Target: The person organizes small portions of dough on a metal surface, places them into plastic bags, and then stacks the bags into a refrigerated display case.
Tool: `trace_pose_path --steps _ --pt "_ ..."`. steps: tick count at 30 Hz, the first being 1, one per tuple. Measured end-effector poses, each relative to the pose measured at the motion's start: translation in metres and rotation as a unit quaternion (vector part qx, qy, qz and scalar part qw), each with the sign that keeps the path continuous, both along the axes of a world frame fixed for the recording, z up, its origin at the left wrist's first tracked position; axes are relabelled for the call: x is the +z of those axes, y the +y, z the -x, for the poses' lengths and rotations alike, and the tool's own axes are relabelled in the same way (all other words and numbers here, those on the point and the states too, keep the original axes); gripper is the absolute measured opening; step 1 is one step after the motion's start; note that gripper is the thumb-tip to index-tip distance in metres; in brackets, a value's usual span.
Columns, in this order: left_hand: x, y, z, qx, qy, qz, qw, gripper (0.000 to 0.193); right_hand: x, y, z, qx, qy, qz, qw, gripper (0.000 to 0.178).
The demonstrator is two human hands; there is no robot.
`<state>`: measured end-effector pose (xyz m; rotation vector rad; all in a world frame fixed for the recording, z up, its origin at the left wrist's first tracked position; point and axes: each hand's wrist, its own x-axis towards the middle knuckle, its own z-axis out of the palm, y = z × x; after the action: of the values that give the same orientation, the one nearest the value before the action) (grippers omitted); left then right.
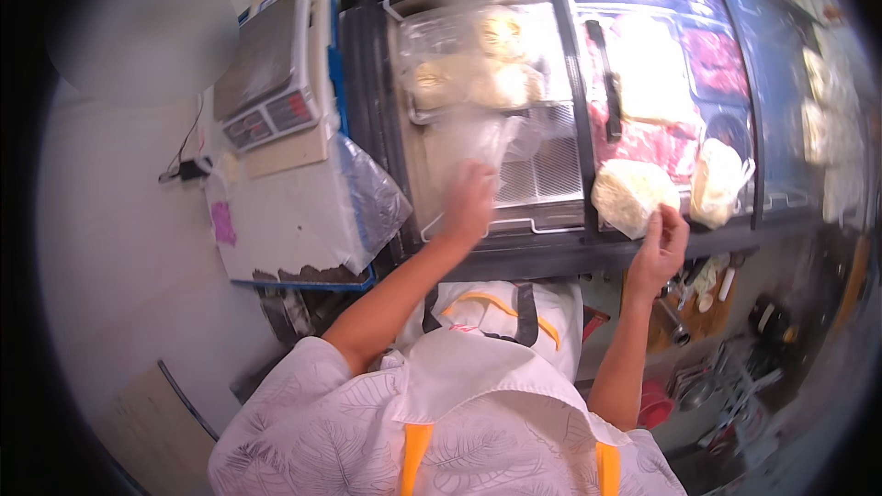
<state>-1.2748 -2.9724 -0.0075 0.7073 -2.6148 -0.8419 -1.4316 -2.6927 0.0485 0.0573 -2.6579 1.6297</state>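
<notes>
A chest freezer (pixel 478 266) with a dark frame lies in front of me. My left hand (pixel 471 204) reaches into its left, uncovered section. The fingers are blurred but look curled on a whitish see-through plastic bag (pixel 467 142); what the bag holds, I cannot make out. Beyond it lie several clear bags of pale yellow food (pixel 503 83). To the right, my right hand (pixel 663 243) pinches the near edge of a clear bag of pale yellow food (pixel 632 193), which rests on the glass lid. Beside that bag stands another knotted one (pixel 715 186).
A digital scale (pixel 266 73) sits on a white counter (pixel 276 211) at the left, with a grey plastic sheet (pixel 372 207) over its edge. Pinkish-red packs (pixel 717 62) show under the glass. More pale bags (pixel 827 129) lie far right. Utensils (pixel 703 390) are at the lower right.
</notes>
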Motion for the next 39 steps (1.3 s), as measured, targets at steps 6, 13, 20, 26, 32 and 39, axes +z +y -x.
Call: trace_pose_path --steps 6,13,20,26,32,39 --pt "0.033 -0.092 -0.192 0.201 -0.151 0.197 0.948 0.051 -0.012 -0.097 -0.041 0.287 -0.110 0.039 0.951 0.014" --pt "-0.001 -0.146 -0.260 0.233 -0.172 0.162 0.943 0.063 -0.084 -0.205 -0.054 0.445 -0.139 -0.030 0.884 0.027" --pt "-0.007 -0.227 -0.327 0.193 -0.232 0.182 0.936 0.071 -0.136 -0.328 0.006 0.412 0.068 -0.135 0.898 0.059" --pt "0.017 -0.306 -0.399 0.240 -0.243 0.225 0.912 0.068 -0.158 -0.396 0.016 0.440 0.021 -0.268 0.857 0.077" --pt "0.056 -0.252 -0.296 0.305 -0.045 0.234 0.922 0.049 -0.209 -0.403 0.043 0.357 -0.110 -0.249 0.893 0.056" --pt "-0.002 -0.200 -0.057 0.197 0.114 -0.076 0.971 0.052 -0.163 -0.391 0.001 0.458 0.121 -0.371 0.799 0.049"
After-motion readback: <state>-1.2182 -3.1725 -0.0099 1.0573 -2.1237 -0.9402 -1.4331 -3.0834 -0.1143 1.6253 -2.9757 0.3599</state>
